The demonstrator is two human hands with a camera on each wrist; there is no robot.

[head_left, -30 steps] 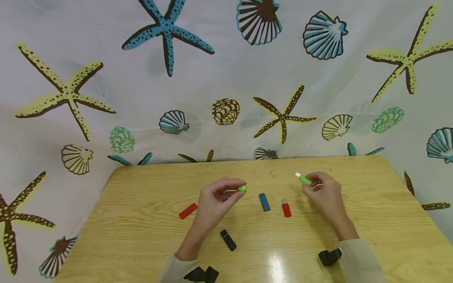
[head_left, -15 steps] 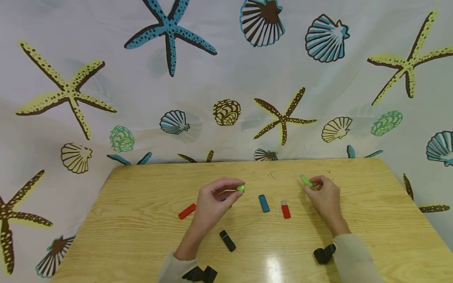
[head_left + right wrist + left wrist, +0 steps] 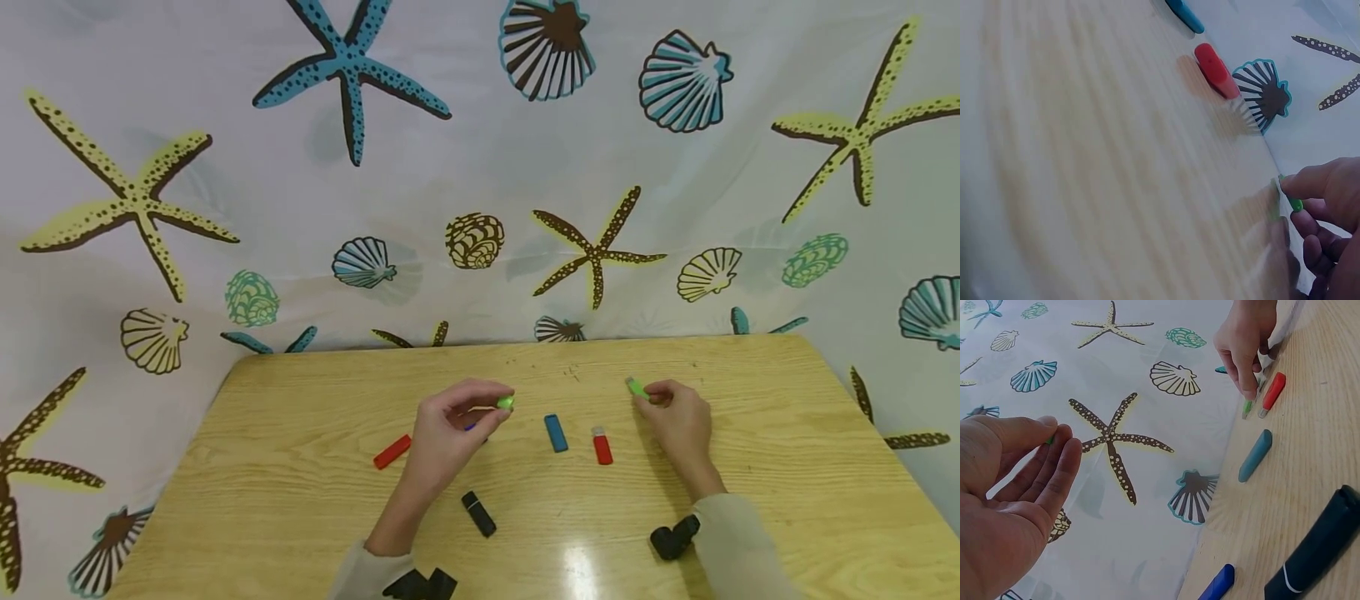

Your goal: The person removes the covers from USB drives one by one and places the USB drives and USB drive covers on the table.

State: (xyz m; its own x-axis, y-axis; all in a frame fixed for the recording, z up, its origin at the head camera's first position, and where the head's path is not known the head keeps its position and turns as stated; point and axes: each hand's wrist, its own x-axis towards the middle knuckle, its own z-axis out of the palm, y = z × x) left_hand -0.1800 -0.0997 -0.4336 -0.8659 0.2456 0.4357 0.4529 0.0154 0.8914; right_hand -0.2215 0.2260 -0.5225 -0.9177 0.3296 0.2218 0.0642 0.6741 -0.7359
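Observation:
Between thumb and fingertips, my left hand (image 3: pixel 442 437) pinches a small bright green cap (image 3: pixel 506 402) above the table. My right hand (image 3: pixel 681 425) pinches a green USB stick (image 3: pixel 638 388), its metal plug bare and pointing to the far left, low over the wood. In the right wrist view, fingers cover much of the green USB stick (image 3: pixel 1296 204). Nearest to that hand lies a red USB stick (image 3: pixel 602 448) with its plug bare. A blue oblong piece (image 3: pixel 556 433) lies between the hands. A dark blue piece (image 3: pixel 1217 585) is partly hidden behind my left hand in the head view.
A red oblong piece (image 3: pixel 392 452) lies left of my left hand. A capped black USB stick (image 3: pixel 478 513) lies nearer the table's front. The wooden table (image 3: pixel 285 483) ends at the back against a hanging cloth (image 3: pixel 420 183) printed with shells and starfish.
My right hand has lowered the green USB stick toward the table and shifted slightly left. My left hand keeps the green cap in nearly the same place.

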